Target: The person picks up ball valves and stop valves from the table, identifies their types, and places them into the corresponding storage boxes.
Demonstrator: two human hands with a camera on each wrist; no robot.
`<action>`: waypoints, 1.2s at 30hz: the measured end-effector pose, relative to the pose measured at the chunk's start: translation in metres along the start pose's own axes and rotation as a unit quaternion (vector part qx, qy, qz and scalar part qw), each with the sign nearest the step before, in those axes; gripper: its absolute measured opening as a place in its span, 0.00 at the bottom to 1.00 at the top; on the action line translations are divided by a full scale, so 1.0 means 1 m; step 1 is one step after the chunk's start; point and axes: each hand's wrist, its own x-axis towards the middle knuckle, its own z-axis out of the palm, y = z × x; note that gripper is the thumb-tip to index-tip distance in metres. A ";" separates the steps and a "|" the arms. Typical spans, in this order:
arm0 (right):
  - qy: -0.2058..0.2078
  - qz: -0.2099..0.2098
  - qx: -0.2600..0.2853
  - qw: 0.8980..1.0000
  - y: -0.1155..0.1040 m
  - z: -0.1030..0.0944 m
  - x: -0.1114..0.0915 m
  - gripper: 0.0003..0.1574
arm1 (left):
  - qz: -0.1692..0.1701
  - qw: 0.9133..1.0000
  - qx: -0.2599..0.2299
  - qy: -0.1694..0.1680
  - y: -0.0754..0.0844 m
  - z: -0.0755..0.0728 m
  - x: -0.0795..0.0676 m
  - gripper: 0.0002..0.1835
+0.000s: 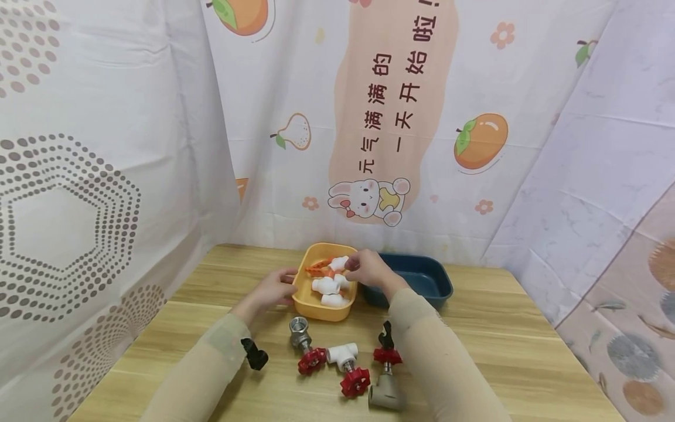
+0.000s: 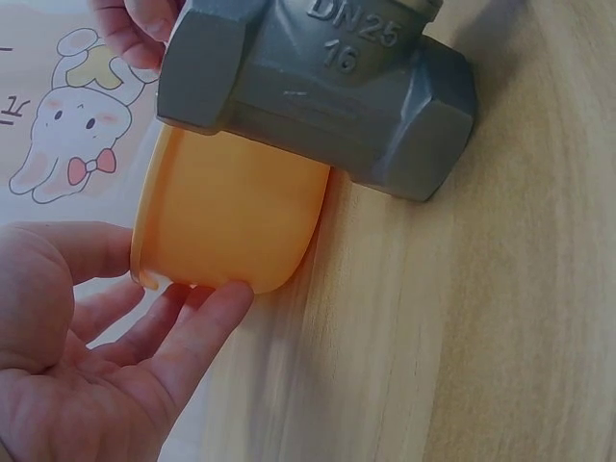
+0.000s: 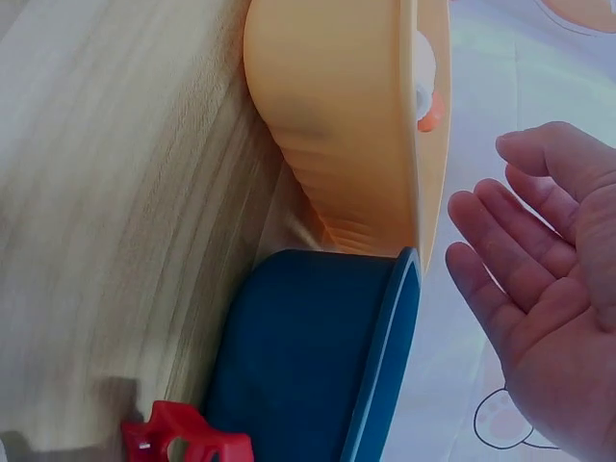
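Observation:
A yellow basket [image 1: 323,313] holds several white pipe fittings [image 1: 326,286] and orange pieces [image 1: 317,269]. My left hand [image 1: 273,288] rests against the basket's left side. In the left wrist view its thumb and fingers touch the rim and outer wall of the yellow basket [image 2: 231,212]. Over the basket's right rim hovers my right hand [image 1: 371,271], near a white fitting [image 1: 338,263]. The right wrist view shows this hand [image 3: 549,279] with loosely bent fingers, nothing between them, apart from the yellow basket [image 3: 337,106].
A dark blue basket [image 1: 442,287] stands right of the yellow one. Nearer me lie a metal valve [image 1: 299,334], a white valve [image 1: 344,354] and a grey valve [image 1: 386,394], each with a red handwheel. A printed curtain [image 1: 295,193] hangs behind the wooden table [image 1: 495,340].

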 end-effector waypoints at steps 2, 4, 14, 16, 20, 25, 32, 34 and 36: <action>-0.004 -0.002 -0.001 1.000 0.000 -0.001 -0.001 0.13 | 0.001 1.000 0.000 0.000 0.000 0.000 0.000 0.32; -0.010 -0.001 0.001 1.000 0.001 -0.003 -0.002 0.14 | 0.001 1.000 0.001 -0.001 0.001 0.000 0.000 0.32; -0.012 -0.024 -0.003 1.000 -0.001 -0.014 -0.006 0.11 | 0.002 1.000 -0.002 -0.004 0.001 -0.002 0.000 0.32; -0.013 -0.026 -0.005 1.000 -0.002 -0.016 -0.007 0.11 | 0.002 1.000 -0.002 -0.005 0.001 -0.002 0.000 0.32; -0.017 -0.031 -0.002 0.999 -0.003 -0.021 -0.010 0.12 | 0.001 1.000 0.000 -0.007 0.000 -0.002 0.001 0.32; -0.022 -0.039 0.003 0.999 -0.003 -0.029 -0.015 0.14 | -0.002 1.000 0.005 -0.002 0.000 0.000 0.000 0.32; -0.032 -0.050 0.010 0.998 -0.002 -0.047 -0.025 0.19 | -0.005 1.000 0.005 -0.003 0.001 0.000 0.001 0.32; -0.031 -0.057 0.011 0.998 -0.001 -0.052 -0.027 0.18 | -0.006 1.000 0.005 -0.002 0.000 0.000 0.001 0.31; -0.029 -0.067 0.015 0.997 0.001 -0.057 -0.030 0.18 | -0.007 1.000 0.006 0.001 0.000 0.000 0.001 0.31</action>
